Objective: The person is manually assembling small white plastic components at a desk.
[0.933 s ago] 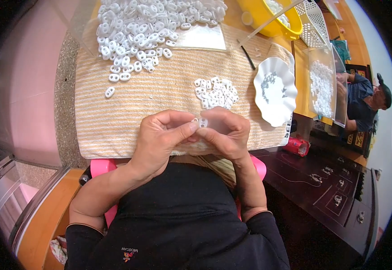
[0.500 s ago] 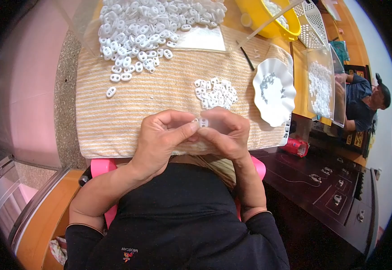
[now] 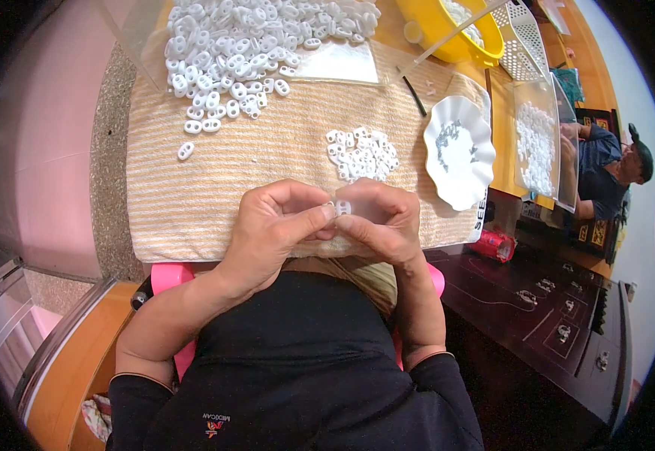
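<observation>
Over the near edge of the striped towel, my two hands meet at their fingertips. My right hand (image 3: pixel 387 222) pinches a small white two-holed plastic piece (image 3: pixel 343 208) between thumb and index finger. Close against it, my left hand (image 3: pixel 279 225) is also closed in a pinch; a tiny pale bit shows at its fingertips, too small to name. Just beyond the hands lies a small pile of flat white two-holed pieces (image 3: pixel 363 156). Farther off at the left spreads a big heap of rounded white two-holed pieces (image 3: pixel 230 52).
Right of the small pile stands a white wavy-rimmed plate (image 3: pixel 480 177) with small grey bits (image 3: pixel 448 137). A black stick (image 3: pixel 415 94) lies beside it. Beyond are a yellow basin (image 3: pixel 425 34) and a clear bin of white parts (image 3: pixel 535 150). Another person (image 3: pixel 605 161) sits far right.
Both hands keep their pinch and have shifted very slightly to the right. The white piece has turned a little in the right fingers.
</observation>
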A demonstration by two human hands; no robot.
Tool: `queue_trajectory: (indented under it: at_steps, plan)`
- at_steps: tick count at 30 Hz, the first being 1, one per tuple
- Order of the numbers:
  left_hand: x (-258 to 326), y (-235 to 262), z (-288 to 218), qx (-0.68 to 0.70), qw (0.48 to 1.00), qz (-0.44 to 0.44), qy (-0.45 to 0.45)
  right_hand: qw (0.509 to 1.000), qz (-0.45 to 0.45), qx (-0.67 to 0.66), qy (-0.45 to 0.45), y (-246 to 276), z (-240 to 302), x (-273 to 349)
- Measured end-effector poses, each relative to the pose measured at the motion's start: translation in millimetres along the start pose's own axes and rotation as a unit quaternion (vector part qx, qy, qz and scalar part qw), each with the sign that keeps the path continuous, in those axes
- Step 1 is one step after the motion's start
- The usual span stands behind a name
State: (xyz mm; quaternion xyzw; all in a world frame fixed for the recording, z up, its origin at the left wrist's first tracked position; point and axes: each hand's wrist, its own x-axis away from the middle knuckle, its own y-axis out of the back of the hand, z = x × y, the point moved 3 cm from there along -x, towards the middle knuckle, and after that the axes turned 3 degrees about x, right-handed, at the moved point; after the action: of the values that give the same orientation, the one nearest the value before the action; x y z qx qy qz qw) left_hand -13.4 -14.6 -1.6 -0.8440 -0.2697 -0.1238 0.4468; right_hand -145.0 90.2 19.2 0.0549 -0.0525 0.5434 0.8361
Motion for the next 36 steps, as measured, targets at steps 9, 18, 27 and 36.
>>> queue_trajectory:
  at_steps: [9, 18, 27, 36]
  plan:
    - [0, 1, 2, -0.014, 1.0, 0.006, -0.002, 1.0, 0.0, 0.008, -0.025, -1, 6, 1]
    - [0, 0, -1, -0.033, 0.999, 0.014, -0.002, 0.998, 0.002, -0.025, -0.056, 0, 12, 1]
    - [2, -1, -1, -0.04, 0.999, 0.013, 0.01, 0.998, 0.006, -0.001, -0.058, 4, 9, 2]
    - [1, 0, 0, -0.045, 0.999, 0.022, -0.006, 0.999, -0.008, -0.03, -0.033, 2, 10, 1]
